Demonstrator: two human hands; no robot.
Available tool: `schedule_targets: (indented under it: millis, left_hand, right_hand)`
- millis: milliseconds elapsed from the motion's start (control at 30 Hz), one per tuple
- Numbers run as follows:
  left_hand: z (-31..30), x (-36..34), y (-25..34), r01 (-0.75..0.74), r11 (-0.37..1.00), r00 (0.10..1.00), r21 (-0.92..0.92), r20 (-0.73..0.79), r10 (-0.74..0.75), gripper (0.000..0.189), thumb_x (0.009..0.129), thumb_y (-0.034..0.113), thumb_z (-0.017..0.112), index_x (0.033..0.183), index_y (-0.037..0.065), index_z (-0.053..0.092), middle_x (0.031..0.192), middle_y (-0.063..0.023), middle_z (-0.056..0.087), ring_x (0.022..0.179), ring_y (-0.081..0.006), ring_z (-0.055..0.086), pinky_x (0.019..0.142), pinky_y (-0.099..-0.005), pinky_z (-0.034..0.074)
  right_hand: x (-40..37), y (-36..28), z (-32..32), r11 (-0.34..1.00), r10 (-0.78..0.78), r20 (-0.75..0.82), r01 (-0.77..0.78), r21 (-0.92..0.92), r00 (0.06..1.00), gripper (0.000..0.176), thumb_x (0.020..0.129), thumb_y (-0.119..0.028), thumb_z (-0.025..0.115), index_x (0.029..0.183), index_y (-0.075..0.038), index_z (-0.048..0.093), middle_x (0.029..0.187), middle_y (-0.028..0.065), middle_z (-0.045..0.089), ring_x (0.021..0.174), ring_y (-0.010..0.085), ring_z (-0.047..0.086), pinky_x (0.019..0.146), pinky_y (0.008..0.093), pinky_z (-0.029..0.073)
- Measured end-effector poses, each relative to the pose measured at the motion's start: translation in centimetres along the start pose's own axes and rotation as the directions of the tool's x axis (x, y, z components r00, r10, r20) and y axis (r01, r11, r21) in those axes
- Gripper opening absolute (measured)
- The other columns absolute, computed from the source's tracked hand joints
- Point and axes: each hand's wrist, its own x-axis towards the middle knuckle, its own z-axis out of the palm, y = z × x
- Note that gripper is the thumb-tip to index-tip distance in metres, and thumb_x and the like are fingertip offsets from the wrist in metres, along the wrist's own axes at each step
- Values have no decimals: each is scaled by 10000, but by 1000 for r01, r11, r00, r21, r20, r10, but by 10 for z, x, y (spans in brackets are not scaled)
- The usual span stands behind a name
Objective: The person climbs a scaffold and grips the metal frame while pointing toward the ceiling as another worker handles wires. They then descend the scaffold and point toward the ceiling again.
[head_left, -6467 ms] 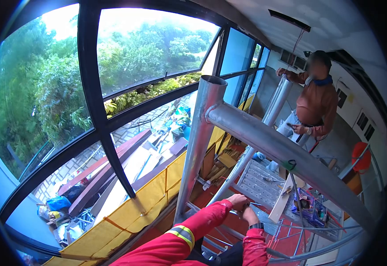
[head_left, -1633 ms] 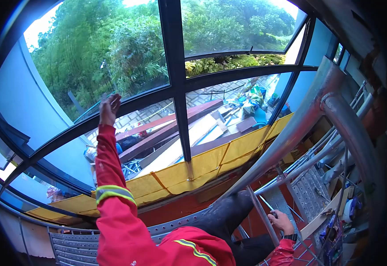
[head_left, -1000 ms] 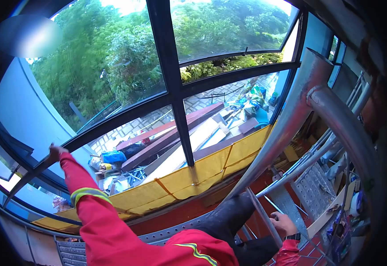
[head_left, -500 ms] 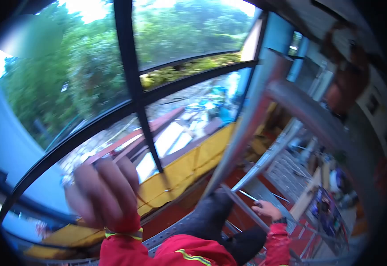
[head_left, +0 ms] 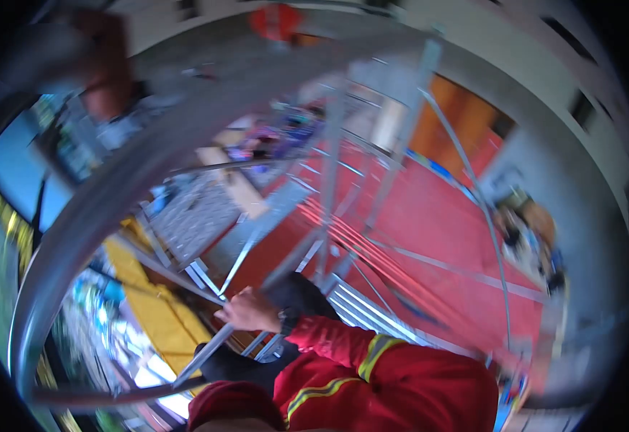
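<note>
our right hand (head_left: 250,311) is closed tight around a slanted metal brace (head_left: 201,355) of the scaffold, with a watch (head_left: 286,320) on its wrist. the brace runs down and left from the grip, beside the yellow sheet (head_left: 154,309). we cannot make out our left hand in the blur.

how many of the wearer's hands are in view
1. The right hand, red-sleeved, grips a slanted scaffold tube low and left of centre. The left hand is out of frame; a brown blur at top left is too smeared to identify.
</note>
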Motion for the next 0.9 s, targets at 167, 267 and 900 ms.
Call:
schedule_targets:
  millis: [167,267,900]
  left_hand:
    - [4,-12,-78,289,942,956,-170,107,-274,189,928,240,495,865,68,543,832,-132,560,764,-275,553,694,-386,454]
    - [15,-20,-104,375,906,925,-197,140,-353,195,928,250,491,853,76,536,821,-120,548,748,-264,542,681,-380,446]
    - [29,-8,-80,309,936,951,-166,78,-300,243,932,309,467,775,125,486,751,-48,472,652,-194,470,600,-344,400]
  right_hand:
    - [-10,19,23,991,-76,-377,112,75,923,470,906,-355,475,540,-71,549,506,98,526,502,256,549,591,398,428]
    - [-12,23,24,995,-69,-339,89,43,938,479,905,-365,480,540,-63,550,496,91,518,508,245,539,610,387,410]
    - [-16,16,27,991,-111,-432,135,25,895,484,914,-361,489,516,-91,541,475,90,538,474,252,557,610,400,406]
